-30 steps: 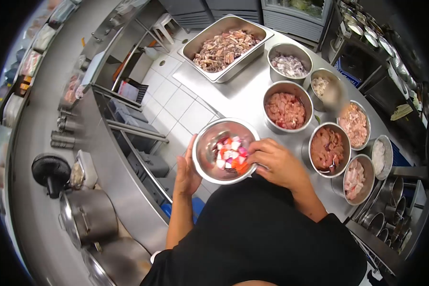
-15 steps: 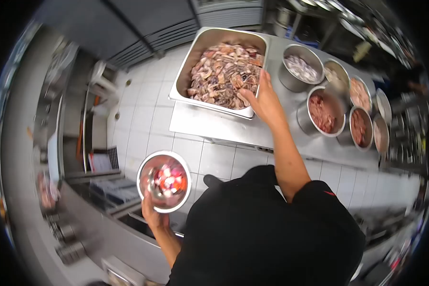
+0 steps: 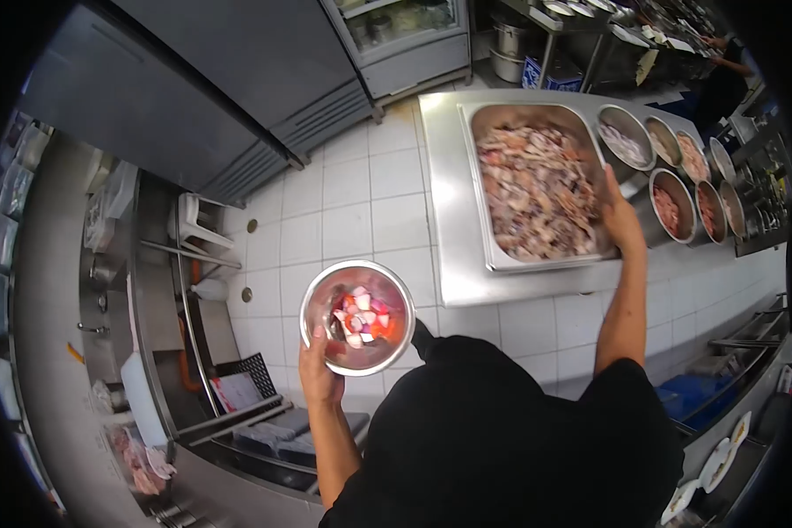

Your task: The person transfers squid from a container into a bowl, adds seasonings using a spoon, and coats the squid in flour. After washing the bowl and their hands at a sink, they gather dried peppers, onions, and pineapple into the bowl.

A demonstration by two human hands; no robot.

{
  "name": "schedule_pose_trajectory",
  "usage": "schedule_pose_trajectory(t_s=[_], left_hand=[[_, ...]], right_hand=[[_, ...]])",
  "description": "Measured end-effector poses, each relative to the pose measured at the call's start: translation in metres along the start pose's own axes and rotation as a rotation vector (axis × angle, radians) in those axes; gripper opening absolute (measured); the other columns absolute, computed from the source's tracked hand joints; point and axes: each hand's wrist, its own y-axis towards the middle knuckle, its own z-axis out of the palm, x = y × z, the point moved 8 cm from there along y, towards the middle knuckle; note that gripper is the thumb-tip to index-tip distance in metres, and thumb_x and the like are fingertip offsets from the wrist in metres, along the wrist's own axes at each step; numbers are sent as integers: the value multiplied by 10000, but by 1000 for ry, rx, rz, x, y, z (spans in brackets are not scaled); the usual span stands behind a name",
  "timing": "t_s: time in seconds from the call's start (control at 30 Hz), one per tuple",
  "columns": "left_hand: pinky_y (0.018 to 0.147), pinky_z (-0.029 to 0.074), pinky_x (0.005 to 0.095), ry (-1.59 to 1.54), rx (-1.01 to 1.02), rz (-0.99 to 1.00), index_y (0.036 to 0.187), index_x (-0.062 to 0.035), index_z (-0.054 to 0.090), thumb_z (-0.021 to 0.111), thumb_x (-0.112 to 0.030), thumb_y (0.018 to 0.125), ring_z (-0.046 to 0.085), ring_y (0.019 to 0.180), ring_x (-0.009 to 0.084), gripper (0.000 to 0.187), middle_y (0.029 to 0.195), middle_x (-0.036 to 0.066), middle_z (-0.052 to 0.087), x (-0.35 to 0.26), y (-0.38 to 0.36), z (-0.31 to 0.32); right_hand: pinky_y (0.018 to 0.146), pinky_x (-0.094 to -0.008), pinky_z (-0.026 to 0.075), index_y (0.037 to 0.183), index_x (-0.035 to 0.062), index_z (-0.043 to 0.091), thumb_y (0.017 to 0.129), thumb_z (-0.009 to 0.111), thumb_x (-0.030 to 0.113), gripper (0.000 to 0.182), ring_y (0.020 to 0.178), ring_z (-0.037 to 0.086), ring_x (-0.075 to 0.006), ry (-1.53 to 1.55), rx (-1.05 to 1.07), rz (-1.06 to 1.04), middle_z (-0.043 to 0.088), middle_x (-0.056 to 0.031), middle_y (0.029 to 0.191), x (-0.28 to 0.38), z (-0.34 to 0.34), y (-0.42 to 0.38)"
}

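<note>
My left hand (image 3: 322, 374) is closed on the near-left rim of a round steel bowl (image 3: 383, 283), with the thumb over its edge. Chunks of white, purple and red cut vegetables (image 3: 363, 317) lie in the bottom of that bowl, which is held over the floor. On the steel table, a deep rectangular steel pan (image 3: 502, 114) is filled with cut pieces of seafood (image 3: 537, 189) that look like squid. My right hand (image 3: 620, 216) grips the pan's right rim, its fingers pointing toward the far side and slightly blurred.
Several round steel pots, among them one with red meat (image 3: 667, 209) and one with pale pieces (image 3: 622, 141), stand right of the pan on the steel table (image 3: 449, 194). Dark cabinets (image 3: 211, 79) line the back. A white stool (image 3: 201, 222) stands left. Another person (image 3: 722, 92) is at far right.
The steel pan has shifted right along the table, baring the table's left end. My right hand has moved with it. My left hand still holds the bowl. The view has turned.
</note>
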Motion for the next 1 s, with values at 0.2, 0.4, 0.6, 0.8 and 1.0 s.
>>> schedule_pose_trajectory(t_s=[0.2,0.4,0.6,0.8,1.0], left_hand=[[1032,444,404,29,-7,-140,1395,25,415,471,-397,1021,559,1191,265,566,1335,171,535,-28,91,-28],[1052,438,425,-107,140,-186,1389,24,425,403,-445,1035,529,1243,279,589,1362,174,522,-52,189,-12],[1060,424,403,-7,345,-217,1396,14,429,442,-412,1030,508,1256,254,562,1362,160,518,-77,303,8],[1066,430,408,31,575,-447,1393,16,432,461,-404,1024,544,1214,257,560,1354,169,523,-124,393,48],[1058,414,390,393,966,-132,1439,-37,414,485,-490,998,515,1254,264,636,1403,146,497,-137,475,155]], right_hand=[[886,-442,494,1275,86,604,908,597,138,371,1017,634,-395,-521,-482,-292,650,-245,1107,156,-59,-10],[891,-423,495,1447,203,441,886,653,204,600,1050,607,-356,179,172,-439,639,-183,1174,355,65,-26],[922,-429,500,1456,236,413,881,677,260,633,1115,603,-368,185,499,-479,562,-182,1337,452,198,-21],[853,-394,510,1195,158,644,749,760,148,461,985,633,-316,366,290,-456,649,-114,1089,503,205,51],[820,-362,513,951,95,694,690,749,24,276,926,649,-271,445,-14,-212,665,-91,976,486,181,92]])
